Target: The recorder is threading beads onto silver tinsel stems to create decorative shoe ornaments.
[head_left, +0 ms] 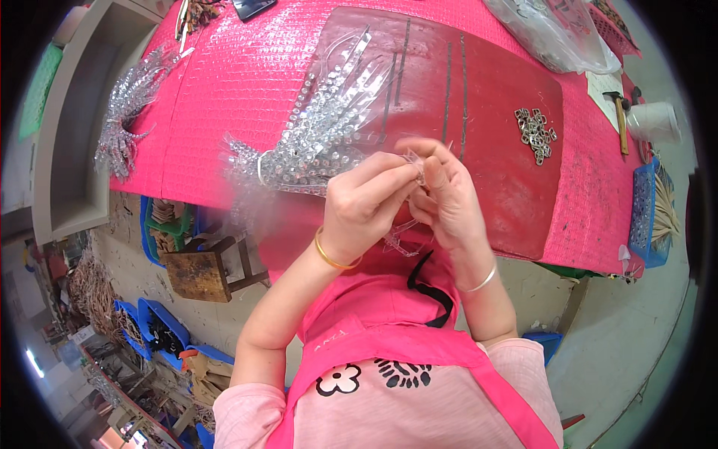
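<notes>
My left hand (366, 196) is closed in a pinch on a clear plastic strap (416, 170). My right hand (452, 200) meets it there, its fingers and thumb bent around the same strap. Part of the strap is hidden by my fingers, and a clear end (402, 241) hangs below my hands over the pink apron. Just left of my hands lies a bundle of clear straps set with shiny stones (318, 138), gathered by a white band (261, 168). Right of my hands, a small heap of silver metal buckles (535, 135) rests on the dark red mat (497, 198).
A second bundle of shiny straps (123, 123) lies on the pink table cover (232, 82) at the left. A plastic bag (557, 34), a hammer (620, 123), a white cup (654, 122) and a blue basket (645, 217) are at the right. A wooden stool (196, 275) stands below the table.
</notes>
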`<action>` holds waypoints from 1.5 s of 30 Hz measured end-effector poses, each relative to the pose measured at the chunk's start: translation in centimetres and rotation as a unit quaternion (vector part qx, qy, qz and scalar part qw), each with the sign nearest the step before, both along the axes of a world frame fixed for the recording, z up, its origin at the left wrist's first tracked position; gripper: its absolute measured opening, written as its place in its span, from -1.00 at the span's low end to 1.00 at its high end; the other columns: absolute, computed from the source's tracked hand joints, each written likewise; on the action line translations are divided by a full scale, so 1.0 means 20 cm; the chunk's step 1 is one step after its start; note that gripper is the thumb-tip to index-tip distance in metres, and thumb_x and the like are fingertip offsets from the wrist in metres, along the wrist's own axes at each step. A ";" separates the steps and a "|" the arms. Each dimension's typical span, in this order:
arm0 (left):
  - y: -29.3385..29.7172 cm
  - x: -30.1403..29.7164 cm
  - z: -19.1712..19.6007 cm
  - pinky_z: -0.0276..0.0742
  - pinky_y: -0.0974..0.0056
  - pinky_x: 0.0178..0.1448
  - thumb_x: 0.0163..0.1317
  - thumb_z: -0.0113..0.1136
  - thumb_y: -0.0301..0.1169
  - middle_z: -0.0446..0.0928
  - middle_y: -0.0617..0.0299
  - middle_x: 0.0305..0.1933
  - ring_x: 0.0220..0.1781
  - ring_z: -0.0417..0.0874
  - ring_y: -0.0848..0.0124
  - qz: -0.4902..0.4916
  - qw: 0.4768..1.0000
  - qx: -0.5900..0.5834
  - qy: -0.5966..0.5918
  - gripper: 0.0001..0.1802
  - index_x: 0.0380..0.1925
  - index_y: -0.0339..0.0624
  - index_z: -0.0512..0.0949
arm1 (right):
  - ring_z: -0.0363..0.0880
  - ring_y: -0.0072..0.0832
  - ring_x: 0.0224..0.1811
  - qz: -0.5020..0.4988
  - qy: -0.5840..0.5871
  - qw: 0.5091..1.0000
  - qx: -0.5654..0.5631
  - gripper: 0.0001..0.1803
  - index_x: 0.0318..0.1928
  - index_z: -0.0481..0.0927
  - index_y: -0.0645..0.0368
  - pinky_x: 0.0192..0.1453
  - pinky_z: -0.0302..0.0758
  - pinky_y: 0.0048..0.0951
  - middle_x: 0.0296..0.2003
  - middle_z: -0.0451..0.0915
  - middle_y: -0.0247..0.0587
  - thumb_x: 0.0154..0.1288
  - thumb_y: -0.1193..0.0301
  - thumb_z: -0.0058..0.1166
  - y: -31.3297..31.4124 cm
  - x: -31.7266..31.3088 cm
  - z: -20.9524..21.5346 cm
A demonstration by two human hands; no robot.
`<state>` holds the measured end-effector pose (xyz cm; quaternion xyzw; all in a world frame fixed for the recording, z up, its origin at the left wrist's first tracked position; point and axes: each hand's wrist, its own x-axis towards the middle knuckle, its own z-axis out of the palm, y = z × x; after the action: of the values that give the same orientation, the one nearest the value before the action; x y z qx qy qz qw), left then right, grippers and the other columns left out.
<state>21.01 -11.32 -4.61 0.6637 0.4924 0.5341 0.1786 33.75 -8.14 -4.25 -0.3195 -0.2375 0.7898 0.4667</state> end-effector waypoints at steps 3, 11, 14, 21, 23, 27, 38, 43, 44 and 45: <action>-0.02 -0.06 -0.01 0.45 0.28 -0.46 -0.08 0.19 -0.60 0.50 0.17 -0.45 -0.49 0.56 0.26 -0.098 0.992 0.007 0.073 -0.84 -0.42 -0.21 0.54 | 0.11 -0.87 -0.71 0.068 -0.118 0.990 0.043 -0.94 -0.36 0.52 0.24 -0.70 -0.01 -0.74 -0.67 0.33 -0.58 0.14 0.55 0.11 0.03 0.07 0.00; -0.20 -0.26 0.11 0.26 0.12 0.12 -0.11 0.30 -0.45 0.31 -0.02 0.07 0.07 0.35 0.08 0.097 0.962 -0.087 0.241 -0.40 0.04 -0.16 0.40 | 0.43 -0.64 -0.33 -0.150 -0.429 0.836 0.307 -0.91 -0.30 0.49 0.26 -0.22 0.37 -0.63 -0.37 0.49 -0.35 0.14 0.58 0.06 0.08 0.20 -0.03; -0.22 -0.44 0.11 0.07 0.04 0.28 -0.17 0.33 -0.42 0.15 -0.03 0.23 0.21 0.21 0.05 0.102 0.945 -0.145 0.275 -0.17 0.21 -0.08 0.23 | 0.47 -0.44 -0.30 -0.034 -0.459 0.760 0.458 -0.84 -0.28 0.49 0.28 -0.19 0.39 -0.50 -0.33 0.49 -0.20 0.09 0.54 0.09 0.12 0.12 0.07; -0.12 -0.59 0.08 0.08 -0.04 0.29 -0.25 0.26 -0.54 0.42 0.13 -0.08 0.02 0.40 0.14 0.029 0.937 -0.229 0.262 -0.18 0.17 -0.04 0.28 | 0.36 -0.24 -0.22 0.232 -0.635 0.556 0.483 -0.62 -0.26 0.39 0.19 -0.02 0.21 -0.23 -0.39 0.41 -0.18 0.04 0.20 0.16 0.09 0.03 0.02; -0.09 -0.64 0.09 0.09 -0.05 0.28 -0.26 0.23 -0.58 0.43 0.13 -0.12 -0.02 0.43 0.14 -0.003 0.939 -0.242 0.243 -0.21 0.14 -0.05 0.32 | 0.42 -0.15 -0.30 0.293 -0.588 0.607 0.447 -0.70 -0.40 0.39 0.21 -0.17 0.30 -0.18 -0.43 0.46 -0.12 0.05 0.25 0.15 0.01 0.04 0.04; -0.01 -0.71 0.12 0.11 -0.05 0.29 -0.29 0.12 -0.68 0.46 0.20 -0.15 -0.07 0.47 0.21 -0.126 0.910 -0.176 0.353 -0.25 0.08 0.03 0.39 | 0.50 -0.11 -0.30 0.392 -0.456 0.706 0.375 -0.79 -0.40 0.42 0.27 -0.21 0.41 -0.21 -0.42 0.49 0.00 0.10 0.37 0.08 -0.16 0.02 0.05; -0.03 -0.66 0.25 -0.19 -0.16 0.38 -0.24 0.31 -0.30 0.23 0.12 0.23 0.28 0.24 0.14 -0.152 0.898 -0.264 0.318 -0.07 0.26 0.07 0.16 | 0.38 -0.25 -0.22 0.093 -0.613 0.605 0.499 -0.75 -0.29 0.46 0.20 -0.13 0.34 -0.30 -0.35 0.41 -0.18 -0.04 0.50 0.17 0.10 0.01 0.01; -0.07 -0.41 0.15 0.35 0.15 0.05 -0.19 0.22 -0.64 0.44 0.11 -0.13 -0.01 0.43 0.15 -0.048 0.956 -0.065 0.282 -0.53 -0.14 -0.16 0.52 | 0.36 -0.31 -0.22 0.082 -0.626 0.583 0.511 -0.82 -0.38 0.46 0.16 -0.12 0.27 -0.29 -0.39 0.40 -0.23 -0.03 0.47 0.17 0.12 0.04 -0.09; -0.04 -0.36 0.13 0.34 0.18 -0.01 -0.16 0.22 -0.57 0.45 0.20 -0.26 -0.10 0.45 0.23 -0.049 0.948 -0.027 0.314 -0.68 -0.30 -0.14 0.54 | 0.36 -0.31 -0.23 0.067 -0.621 0.593 0.508 -0.84 -0.40 0.47 0.16 -0.12 0.27 -0.30 -0.40 0.40 -0.24 -0.03 0.48 0.17 0.13 0.06 -0.10; -0.02 -0.31 0.11 0.33 0.21 -0.06 -0.15 0.20 -0.55 0.43 0.23 -0.31 -0.15 0.44 0.26 -0.036 0.935 -0.028 0.352 -0.76 -0.38 -0.14 0.52 | 0.38 -0.28 -0.25 0.043 -0.637 0.580 0.506 -0.88 -0.43 0.47 0.18 -0.14 0.29 -0.29 -0.41 0.42 -0.23 -0.02 0.50 0.14 0.14 0.07 -0.09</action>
<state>14.85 -11.77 -2.32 0.8212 0.5142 0.2453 0.0313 35.12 -5.26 -5.95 -0.4419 -0.8484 0.1539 0.2474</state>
